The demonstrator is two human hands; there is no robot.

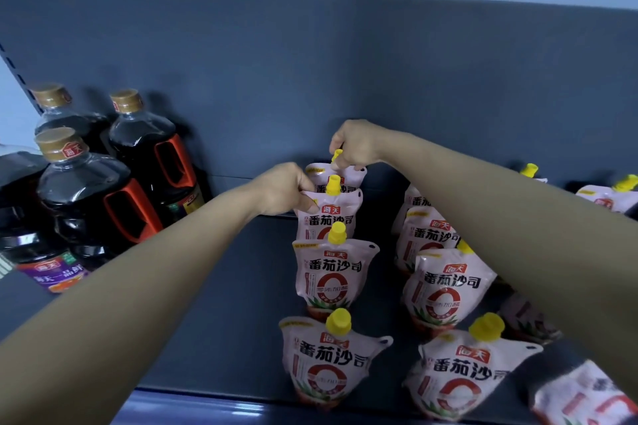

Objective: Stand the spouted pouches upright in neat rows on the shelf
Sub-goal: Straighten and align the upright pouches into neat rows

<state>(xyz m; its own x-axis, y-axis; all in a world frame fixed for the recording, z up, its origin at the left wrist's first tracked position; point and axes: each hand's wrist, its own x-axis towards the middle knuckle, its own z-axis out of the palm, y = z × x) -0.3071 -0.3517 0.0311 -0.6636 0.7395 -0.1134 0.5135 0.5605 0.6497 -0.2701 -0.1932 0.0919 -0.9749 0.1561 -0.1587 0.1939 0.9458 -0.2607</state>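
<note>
Our left grip (288, 188) pinches the second pouch (331, 217), right grip (357, 145) clasps the rear pouch (355, 176); sauce bottles (89, 197) stand leftward, another pouch row (445, 286) beneath our right forearm.

1. Eight upright tomato sauce pouches (334, 269) are counted, in two rows of four.
2. At least three more pouches are seen at the right, partly hidden.
3. Three gold-capped dark sauce bottles (145, 145) are counted.
4. Two hands are counted: left hand (286, 188), right hand (357, 145).
</note>
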